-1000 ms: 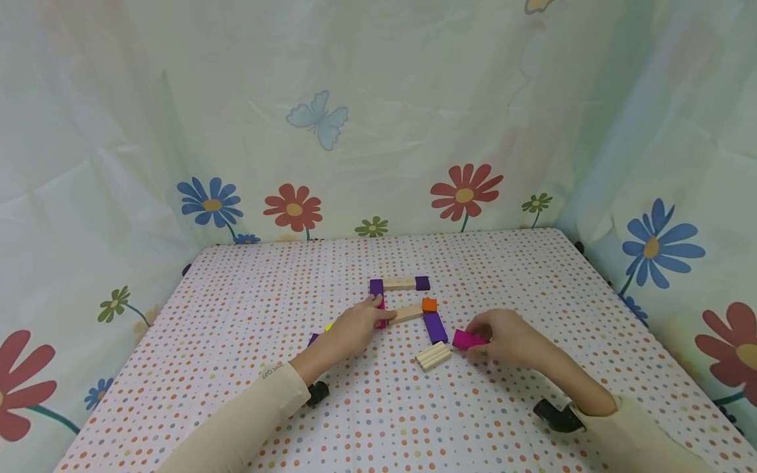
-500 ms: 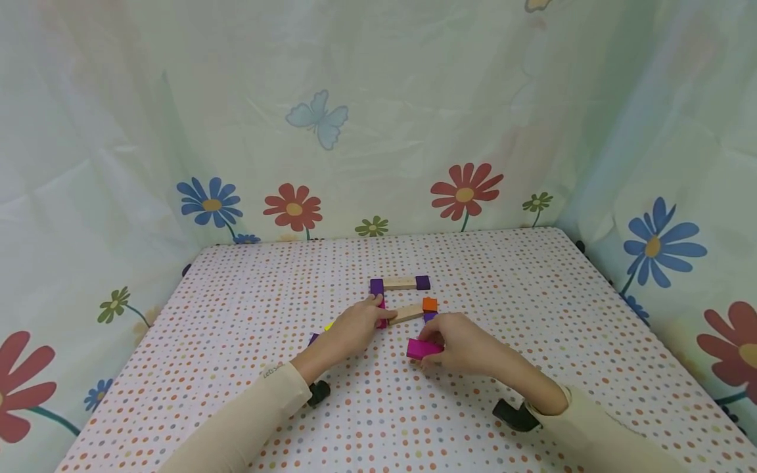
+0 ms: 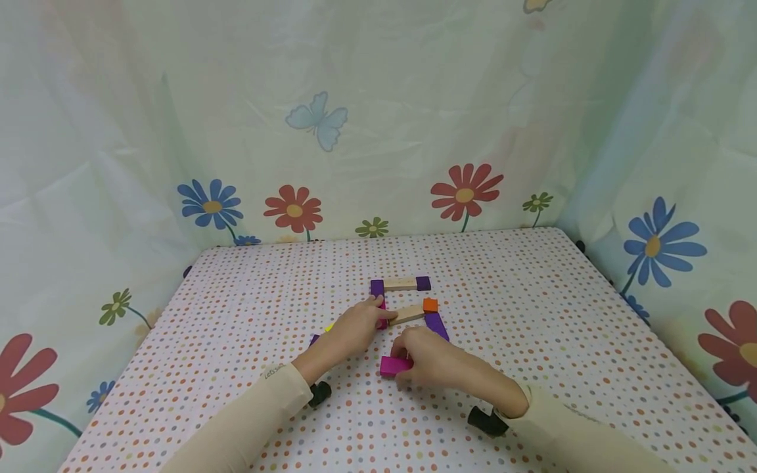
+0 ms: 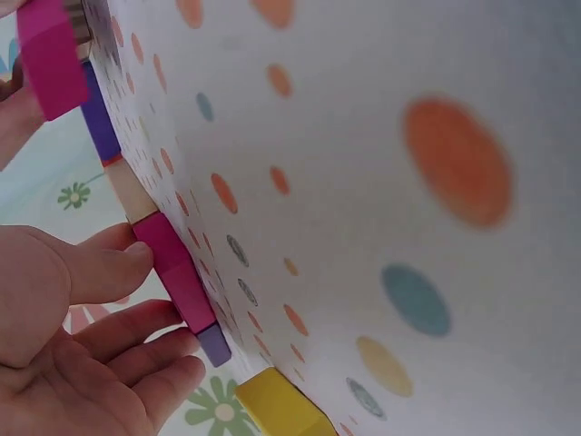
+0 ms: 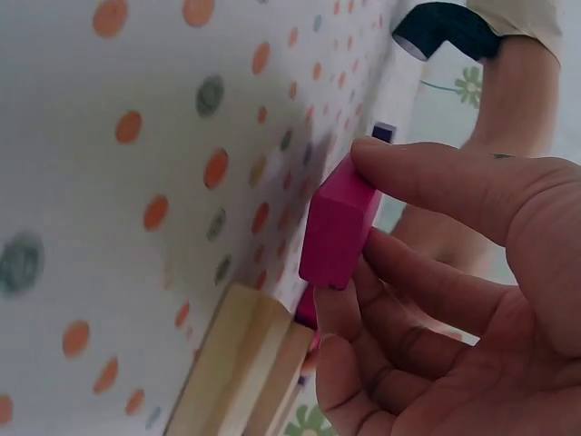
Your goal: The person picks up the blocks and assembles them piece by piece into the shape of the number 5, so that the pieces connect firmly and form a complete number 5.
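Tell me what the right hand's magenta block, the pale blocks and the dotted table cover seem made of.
Magenta block: probably painted wood, slightly satiny, going by its even, opaque colour; plastic is possible.
Pale blocks: likely bare, matte wood, by their tan tone and faint streaks.
Dotted table cover: cloth or plastic, smooth and matte; no weave shows to settle it.

Person's wearing cream long sleeves [image 3: 245, 417] with tiny dark lettering [image 3: 274, 371] by the left cuff, plus a stubby blackish gadget [image 3: 487, 422] at each wrist.
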### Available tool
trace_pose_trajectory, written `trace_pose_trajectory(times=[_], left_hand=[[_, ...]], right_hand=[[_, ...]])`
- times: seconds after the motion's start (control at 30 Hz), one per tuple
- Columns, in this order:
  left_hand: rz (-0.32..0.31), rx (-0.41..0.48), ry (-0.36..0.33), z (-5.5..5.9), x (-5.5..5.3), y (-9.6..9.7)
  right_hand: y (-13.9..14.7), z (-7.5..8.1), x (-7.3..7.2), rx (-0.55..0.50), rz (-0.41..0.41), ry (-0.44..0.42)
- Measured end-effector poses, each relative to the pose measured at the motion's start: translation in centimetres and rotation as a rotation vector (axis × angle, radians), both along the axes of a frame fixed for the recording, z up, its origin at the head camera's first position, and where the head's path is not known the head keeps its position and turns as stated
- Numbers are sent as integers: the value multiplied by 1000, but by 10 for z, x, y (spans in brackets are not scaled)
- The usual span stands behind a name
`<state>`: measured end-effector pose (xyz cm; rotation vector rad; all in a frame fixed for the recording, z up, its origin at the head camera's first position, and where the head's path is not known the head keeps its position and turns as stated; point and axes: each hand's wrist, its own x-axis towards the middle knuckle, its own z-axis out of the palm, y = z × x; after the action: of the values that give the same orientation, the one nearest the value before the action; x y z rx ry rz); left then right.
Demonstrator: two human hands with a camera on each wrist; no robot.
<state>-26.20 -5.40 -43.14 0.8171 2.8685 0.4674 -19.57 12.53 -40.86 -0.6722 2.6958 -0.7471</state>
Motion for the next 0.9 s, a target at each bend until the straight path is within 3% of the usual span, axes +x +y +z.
trace_pose_trajectory(times=[0.33,0.57,0.77,0.9], left_hand=[[-5,-5,-3,-2,0,0],[4,1,-3,-2,0,-1],[-18,0,12,-1,0,-1],[-22,-22,19,-2,0,0]], right_hand=[[-4,-11,0,29,49,51],[0,-2,-1,28,57,73],[16,13,-21,23,-1,153],[34,13,-40,81,-14,251]])
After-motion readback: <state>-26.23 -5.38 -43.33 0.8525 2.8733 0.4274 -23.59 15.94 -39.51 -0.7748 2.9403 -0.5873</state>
